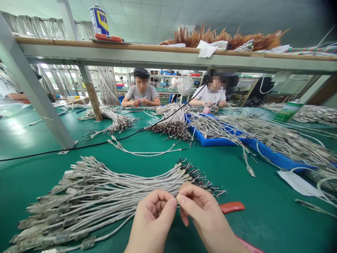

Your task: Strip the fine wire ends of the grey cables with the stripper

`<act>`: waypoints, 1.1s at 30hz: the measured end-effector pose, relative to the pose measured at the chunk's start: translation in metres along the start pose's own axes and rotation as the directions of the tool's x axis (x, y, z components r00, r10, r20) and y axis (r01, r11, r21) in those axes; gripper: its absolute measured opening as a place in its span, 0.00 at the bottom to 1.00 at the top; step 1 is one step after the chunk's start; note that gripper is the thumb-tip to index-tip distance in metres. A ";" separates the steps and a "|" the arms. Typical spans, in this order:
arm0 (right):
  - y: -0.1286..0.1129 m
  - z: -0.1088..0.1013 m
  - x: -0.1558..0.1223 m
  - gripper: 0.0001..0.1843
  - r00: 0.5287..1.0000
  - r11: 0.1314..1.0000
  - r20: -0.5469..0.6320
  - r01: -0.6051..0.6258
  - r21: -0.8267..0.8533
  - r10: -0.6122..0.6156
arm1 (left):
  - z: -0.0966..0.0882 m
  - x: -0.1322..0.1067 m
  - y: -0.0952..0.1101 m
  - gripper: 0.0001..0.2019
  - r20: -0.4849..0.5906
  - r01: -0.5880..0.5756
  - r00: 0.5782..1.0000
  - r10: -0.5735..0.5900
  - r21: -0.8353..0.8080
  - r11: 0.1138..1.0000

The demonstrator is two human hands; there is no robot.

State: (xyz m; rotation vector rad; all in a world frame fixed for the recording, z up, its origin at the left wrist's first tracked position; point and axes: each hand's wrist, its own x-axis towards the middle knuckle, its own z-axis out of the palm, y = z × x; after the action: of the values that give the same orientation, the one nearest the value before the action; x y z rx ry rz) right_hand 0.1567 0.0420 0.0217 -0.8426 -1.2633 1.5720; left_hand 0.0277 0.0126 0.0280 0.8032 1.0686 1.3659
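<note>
left hand (155,219) + right hand (202,211) | grips pinched near-closed on a wire end (176,195), I think | fiddly wire prep, looks like | next: light touch

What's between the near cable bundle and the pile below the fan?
In the head view, loose white cables lie on the green tabletop between the bundle and pile.

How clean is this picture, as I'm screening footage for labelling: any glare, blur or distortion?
In the head view, glare whitens the green tabletop at far left; the head view darkens at its top right corner, and wide-lens distortion probably exaggerates the lean of the left post; also in the head view, the green can looks smeared, while the left hand and right hand look fairly sharp.
</note>
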 end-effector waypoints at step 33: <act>-0.010 0.000 0.006 0.16 0.993 0.983 -0.032 -0.107 0.146 0.113 | -0.007 -0.002 -0.011 0.20 0.165 0.081 0.984 -0.074 -0.033 0.996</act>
State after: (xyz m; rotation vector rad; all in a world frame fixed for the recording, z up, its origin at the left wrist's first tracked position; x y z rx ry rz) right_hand 0.1574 0.0479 0.0311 -0.8591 -1.0759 1.7042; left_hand 0.0253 0.0088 0.0159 0.8214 0.9325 1.2302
